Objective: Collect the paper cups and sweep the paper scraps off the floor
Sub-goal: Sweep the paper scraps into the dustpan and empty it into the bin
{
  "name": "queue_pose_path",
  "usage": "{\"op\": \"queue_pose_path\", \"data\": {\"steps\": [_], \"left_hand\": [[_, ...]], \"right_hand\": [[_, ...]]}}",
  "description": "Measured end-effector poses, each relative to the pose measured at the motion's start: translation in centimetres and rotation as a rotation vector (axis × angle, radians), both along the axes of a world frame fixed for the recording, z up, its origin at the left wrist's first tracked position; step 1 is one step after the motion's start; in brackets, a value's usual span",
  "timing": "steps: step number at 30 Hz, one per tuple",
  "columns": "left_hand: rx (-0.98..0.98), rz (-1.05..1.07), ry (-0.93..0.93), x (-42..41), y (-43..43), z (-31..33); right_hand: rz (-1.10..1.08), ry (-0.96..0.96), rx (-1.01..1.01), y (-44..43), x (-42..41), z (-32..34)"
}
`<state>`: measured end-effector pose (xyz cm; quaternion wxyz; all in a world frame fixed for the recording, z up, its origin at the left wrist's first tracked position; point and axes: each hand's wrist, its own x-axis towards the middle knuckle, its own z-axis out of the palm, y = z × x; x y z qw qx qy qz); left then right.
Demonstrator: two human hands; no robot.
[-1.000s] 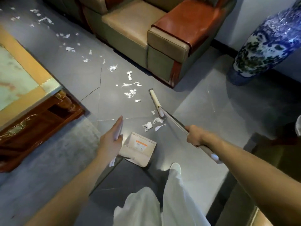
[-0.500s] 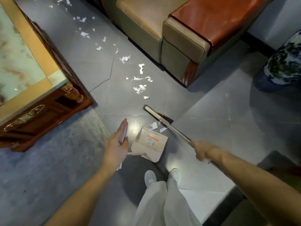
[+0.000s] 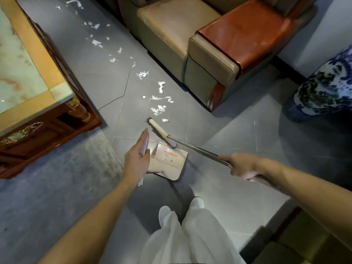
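Near the middle of the frame, the left hand (image 3: 136,159) holds the upright white handle of a dustpan (image 3: 168,161), with the handle pinched between thumb and fingers. The pan sits flat on the grey tiled floor (image 3: 219,197), its mouth turned toward the upper part of the frame. To the right, the right hand (image 3: 242,166) is closed around the metal pole of a broom (image 3: 194,149). The pole slants up and to the left across the dustpan's far edge, and the brush head lies just beyond the pan. Paper scraps (image 3: 158,109) are scattered on the floor just above the brush, with one small piece right beside it. The trail runs on diagonally toward the upper left of the frame, between a wooden table (image 3: 47,119) with a pale stone surface at the left and a tan armchair (image 3: 200,44) with reddish arms at the top. A blue and white vase (image 3: 323,86) stands at the right edge. A grey rug (image 3: 57,187) covers the lower left. White trousers (image 3: 182,241) and white shoes (image 3: 197,203) show at the bottom centre.
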<state>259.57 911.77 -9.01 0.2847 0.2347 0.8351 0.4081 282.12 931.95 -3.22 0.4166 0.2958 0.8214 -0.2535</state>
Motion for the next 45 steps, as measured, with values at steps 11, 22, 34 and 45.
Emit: {"op": "queue_pose_path", "data": {"steps": [11, 22, 34, 45], "left_hand": [[0.009, 0.187, 0.046, -7.1, 14.3, 0.4], [0.022, 0.548, 0.037, -10.4, 26.2, 0.8], [-0.020, 0.711, 0.111, -14.4, 27.3, 0.1], [-0.001, 0.646, 0.017, -17.2, 27.9, 0.8]], "right_hand": [[0.087, 0.029, 0.139, 21.5, -13.7, -3.0], [0.284, 0.031, 0.180, 37.6, -30.1, -4.5], [0.571, -0.033, 0.039, 40.6, -36.6, -9.9], [0.674, -0.081, -0.080, 41.4, -31.8, -2.1]]}}
